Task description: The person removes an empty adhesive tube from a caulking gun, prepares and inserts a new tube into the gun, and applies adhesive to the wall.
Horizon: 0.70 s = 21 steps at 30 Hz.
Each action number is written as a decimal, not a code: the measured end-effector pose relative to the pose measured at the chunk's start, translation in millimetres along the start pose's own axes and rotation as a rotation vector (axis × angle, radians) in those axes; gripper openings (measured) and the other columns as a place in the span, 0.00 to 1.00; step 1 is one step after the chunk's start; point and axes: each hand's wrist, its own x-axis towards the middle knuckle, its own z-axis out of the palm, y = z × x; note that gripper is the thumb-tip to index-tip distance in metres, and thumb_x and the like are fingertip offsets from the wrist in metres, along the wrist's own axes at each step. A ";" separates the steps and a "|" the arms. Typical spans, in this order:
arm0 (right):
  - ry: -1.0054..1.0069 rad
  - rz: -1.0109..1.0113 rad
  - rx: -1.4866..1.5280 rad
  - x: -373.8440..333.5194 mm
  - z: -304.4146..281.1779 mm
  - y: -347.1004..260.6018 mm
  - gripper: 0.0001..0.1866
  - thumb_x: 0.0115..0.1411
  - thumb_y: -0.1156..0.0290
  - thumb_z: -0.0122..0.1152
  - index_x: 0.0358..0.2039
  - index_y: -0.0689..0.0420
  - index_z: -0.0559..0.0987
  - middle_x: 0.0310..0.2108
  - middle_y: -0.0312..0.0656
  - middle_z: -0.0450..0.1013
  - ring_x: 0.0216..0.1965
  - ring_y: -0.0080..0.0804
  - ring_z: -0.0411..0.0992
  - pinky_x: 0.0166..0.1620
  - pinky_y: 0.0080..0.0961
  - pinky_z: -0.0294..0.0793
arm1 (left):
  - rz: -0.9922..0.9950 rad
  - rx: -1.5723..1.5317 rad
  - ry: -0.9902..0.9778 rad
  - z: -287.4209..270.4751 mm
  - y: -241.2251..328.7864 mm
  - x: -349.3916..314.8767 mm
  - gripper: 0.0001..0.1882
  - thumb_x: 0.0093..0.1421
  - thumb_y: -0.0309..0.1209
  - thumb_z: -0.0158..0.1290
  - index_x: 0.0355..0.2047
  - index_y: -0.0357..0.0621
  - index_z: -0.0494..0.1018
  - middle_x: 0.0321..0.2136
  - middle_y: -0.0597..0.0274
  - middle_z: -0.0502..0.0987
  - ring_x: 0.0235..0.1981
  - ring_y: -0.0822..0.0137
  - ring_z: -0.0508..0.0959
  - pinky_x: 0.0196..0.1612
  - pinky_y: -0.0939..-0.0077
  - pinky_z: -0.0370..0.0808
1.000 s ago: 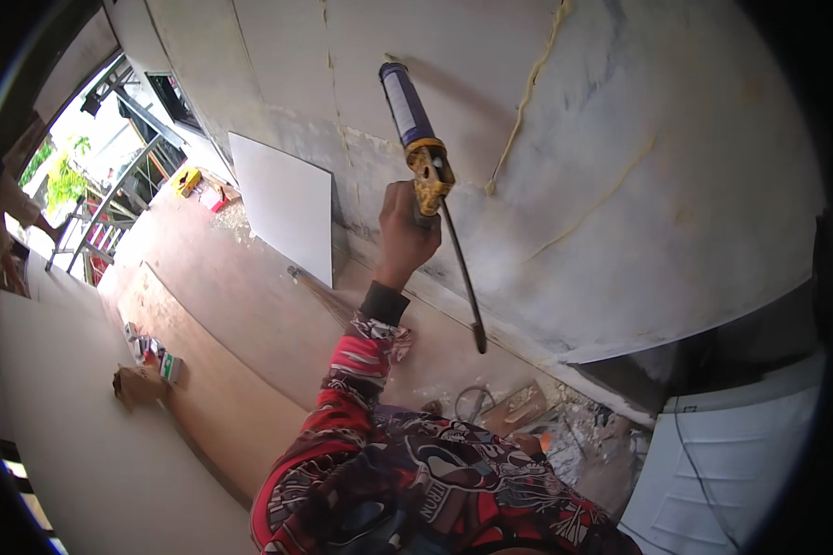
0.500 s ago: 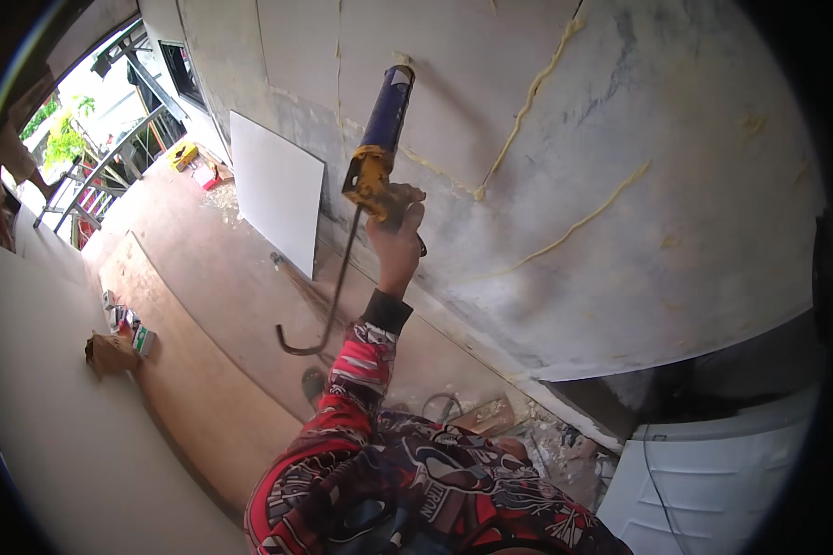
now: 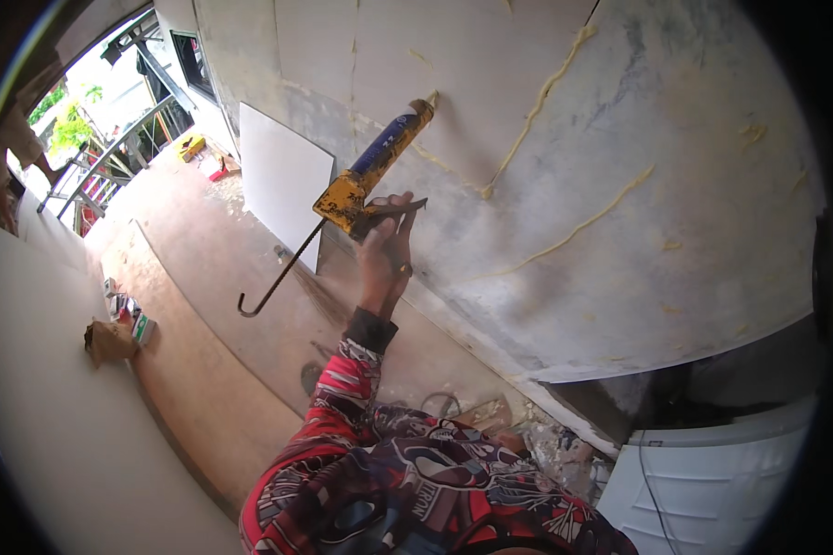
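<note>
My left hand (image 3: 384, 254) is closed round the handle of a caulking gun (image 3: 347, 202), by its trigger (image 3: 398, 207). The gun has a worn yellow frame and a dark blue cartridge (image 3: 386, 148). Its pale nozzle (image 3: 432, 97) points up and right, at or very near the wall panel (image 3: 472, 55); whether it touches I cannot tell. A hooked rod (image 3: 282, 277) sticks out of the back of the gun. Beads of yellowish filler (image 3: 539, 106) run along the wall seams, and another bead (image 3: 602, 222) lies lower down. My right hand is out of sight.
A white board (image 3: 282, 176) leans on the wall. On the left, a long brown board (image 3: 194, 370) lies beside a large pale panel (image 3: 55, 398) bearing small boxes (image 3: 142, 328) and a brown bag (image 3: 111, 342). Rubble (image 3: 565, 453) and a white ribbed item (image 3: 703, 490) are at lower right.
The caulking gun has tilted over to the right, its nozzle end moving right and down the wall. The rod's hook has swung left and up. My left hand keeps its hold.
</note>
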 end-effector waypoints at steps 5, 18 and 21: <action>0.015 0.028 0.160 15.6 12.0 15.3 0.10 0.59 0.68 0.59 0.41 0.52 0.80 0.36 0.40 0.79 0.33 0.40 0.81 0.29 0.43 0.78 | -0.039 0.140 -0.047 -20.6 43.0 -14.8 0.27 0.53 0.20 0.55 0.55 0.34 0.67 0.54 0.49 0.74 0.65 0.46 0.66 0.73 0.44 0.52; -0.073 -0.036 0.289 28.1 86.0 6.3 0.14 0.62 0.69 0.59 0.47 0.62 0.79 0.40 0.41 0.77 0.39 0.35 0.78 0.38 0.38 0.81 | -0.153 0.534 0.136 -110.0 113.2 -70.2 0.28 0.61 0.23 0.55 0.61 0.36 0.61 0.58 0.47 0.71 0.66 0.52 0.66 0.71 0.50 0.59; -0.085 0.006 0.161 35.5 83.2 -41.0 0.16 0.65 0.69 0.60 0.50 0.62 0.77 0.43 0.40 0.77 0.41 0.36 0.78 0.39 0.40 0.83 | -0.217 0.410 0.276 -148.1 86.8 -69.5 0.25 0.64 0.23 0.51 0.61 0.32 0.60 0.59 0.44 0.70 0.65 0.52 0.68 0.69 0.55 0.64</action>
